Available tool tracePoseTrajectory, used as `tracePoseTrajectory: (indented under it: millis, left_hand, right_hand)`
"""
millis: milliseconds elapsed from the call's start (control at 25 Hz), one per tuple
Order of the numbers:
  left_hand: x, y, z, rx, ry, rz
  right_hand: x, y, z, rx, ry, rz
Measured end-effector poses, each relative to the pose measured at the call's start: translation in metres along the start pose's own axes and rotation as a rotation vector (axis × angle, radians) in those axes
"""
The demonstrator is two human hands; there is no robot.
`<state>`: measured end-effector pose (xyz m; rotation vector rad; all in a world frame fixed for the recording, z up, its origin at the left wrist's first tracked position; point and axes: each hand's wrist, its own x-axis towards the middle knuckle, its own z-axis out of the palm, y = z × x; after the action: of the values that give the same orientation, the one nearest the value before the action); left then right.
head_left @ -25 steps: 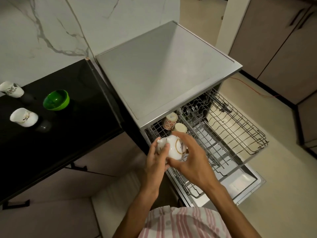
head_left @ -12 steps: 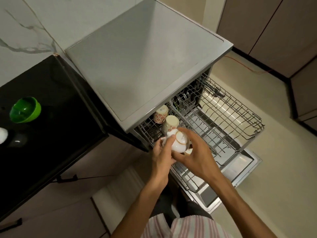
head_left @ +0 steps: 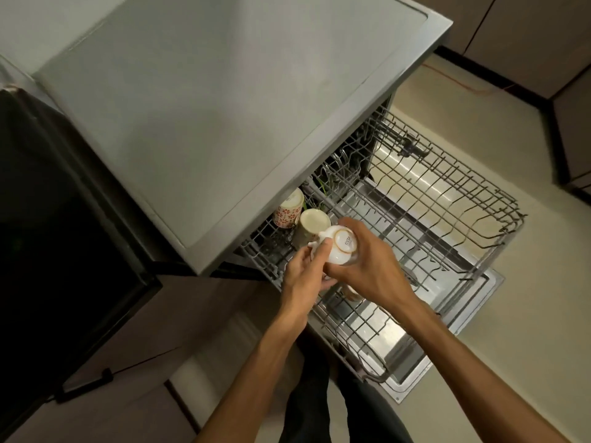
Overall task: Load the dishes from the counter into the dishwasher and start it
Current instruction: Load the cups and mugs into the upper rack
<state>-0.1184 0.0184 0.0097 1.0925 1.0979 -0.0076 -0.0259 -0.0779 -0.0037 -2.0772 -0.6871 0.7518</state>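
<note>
White cup (head_left: pixel 339 249) with a gold-ringed base sat upside down just below the middle of the frame, held over the left end of the pulled-out wire rack (head_left: pixel 447 219). Both hands clamped it: the left hand (head_left: pixel 303 276) curled its fingers round the cup's near side by the handle, and the right hand (head_left: pixel 374 266) wrapped it from the right, fingers bent over the far rim. Just above the cup, two more cups stood inverted in the rack, a cream cup (head_left: pixel 314 222) touching or nearly touching it, and a red-patterned cup (head_left: pixel 287 211) further up-left under the dishwasher's grey top (head_left: pixel 224 107). A black counter (head_left: pixel 48 219) filled the left edge.
</note>
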Motion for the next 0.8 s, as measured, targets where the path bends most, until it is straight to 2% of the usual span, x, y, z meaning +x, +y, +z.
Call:
tracePoseTrajectory:
  millis: [120, 280, 560, 640, 800]
  left_hand:
    - [0.046, -0.003, -0.003, 0.097, -0.007, 0.069]
    - [0.112, -0.006, -0.008, 0.3, 0.122, 0.21]
    - [0.193, -0.017, -0.023, 0.61, 0.328, 0.472]
    - [0.201, -0.009, -0.021, 0.705, 0.324, 0.545]
    - [0.21, 0.008, -0.014, 0.844, 0.225, 0.498]
  right_hand:
    - [0.042, 0.022, 0.001, -0.027, 0.054, -0.008]
    - [0.117, 0.053, 0.004, -0.038, 0.078, -0.046]
    - [0.196, 0.094, 0.037, -0.214, -0.012, -0.114]
    - [0.207, 0.096, 0.043, -0.249, -0.025, -0.108]
    - [0.222, 0.093, 0.051, -0.288, -0.067, -0.104]
